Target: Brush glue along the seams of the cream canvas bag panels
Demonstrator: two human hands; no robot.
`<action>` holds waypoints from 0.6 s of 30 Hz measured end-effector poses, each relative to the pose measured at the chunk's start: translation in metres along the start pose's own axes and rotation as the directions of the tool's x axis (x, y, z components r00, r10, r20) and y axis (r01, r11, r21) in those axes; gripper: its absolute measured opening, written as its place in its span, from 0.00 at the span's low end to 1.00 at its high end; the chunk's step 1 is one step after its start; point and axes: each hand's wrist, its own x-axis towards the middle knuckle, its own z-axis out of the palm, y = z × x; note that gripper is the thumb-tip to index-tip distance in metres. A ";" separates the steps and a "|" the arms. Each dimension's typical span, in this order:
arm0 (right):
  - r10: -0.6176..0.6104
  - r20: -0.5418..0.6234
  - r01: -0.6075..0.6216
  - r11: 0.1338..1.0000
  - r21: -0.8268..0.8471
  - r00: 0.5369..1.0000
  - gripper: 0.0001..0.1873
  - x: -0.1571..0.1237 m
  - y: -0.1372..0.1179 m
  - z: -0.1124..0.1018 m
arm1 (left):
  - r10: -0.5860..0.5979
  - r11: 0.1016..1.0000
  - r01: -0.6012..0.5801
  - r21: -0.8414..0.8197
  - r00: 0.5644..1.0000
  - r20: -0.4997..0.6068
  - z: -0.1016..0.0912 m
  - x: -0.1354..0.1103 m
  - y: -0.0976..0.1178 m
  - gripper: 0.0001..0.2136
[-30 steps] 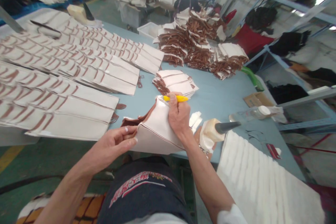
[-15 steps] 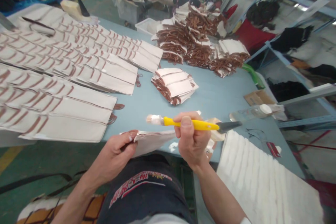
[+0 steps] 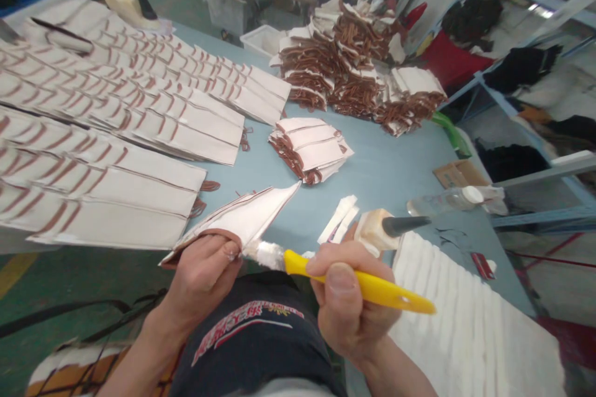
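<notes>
My left hand (image 3: 202, 276) grips a white fabric piece (image 3: 251, 211) with brown edging, fingers closed over its near edge. The piece is bent, and its far corner points up and away over the table's front edge. In my right hand (image 3: 351, 294) is a paintbrush (image 3: 358, 282) with a yellow handle, fingers wrapped round it. White matter coats the brush's ferrule and bristles, and the tip meets or nearly meets the fabric beside my left fingers. Beyond the hands lies a small stack of white and brown pieces (image 3: 314, 142).
Overlapping rows of white pieces (image 3: 153, 189) cover the table's left. Brown-and-white piles (image 3: 335, 62) stand at the back. Right of my hand are a pale block-like container (image 3: 372, 229) with a dark cone, white strips (image 3: 338, 217), a clear bottle (image 3: 442, 200) and layered white material (image 3: 460, 310).
The fabric piece has turned and bent, its corner now pointing away from me. My right hand has brought the brush down and nearer, its bristles now at the fabric.
</notes>
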 end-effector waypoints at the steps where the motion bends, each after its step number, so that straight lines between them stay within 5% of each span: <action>1: -0.046 -0.035 0.045 0.999 -0.028 0.998 0.12 0.004 0.001 0.002 | 0.018 1.000 -0.018 0.026 1.000 -0.011 0.001 0.002 0.000 0.13; 7: -0.263 0.089 0.272 0.956 -0.111 0.961 0.13 0.009 -0.004 0.021 | 0.029 0.991 -0.026 0.131 0.999 -0.019 0.011 0.002 -0.004 0.13; 14: -0.226 -0.007 0.222 0.962 -0.158 0.974 0.14 0.008 -0.005 0.018 | -0.008 0.987 0.016 0.162 0.999 -0.047 0.023 -0.005 -0.004 0.12; 18: -0.258 0.043 0.262 0.948 -0.179 0.965 0.12 0.010 0.001 0.027 | -0.023 0.986 0.032 0.162 0.998 -0.059 0.028 -0.003 -0.001 0.13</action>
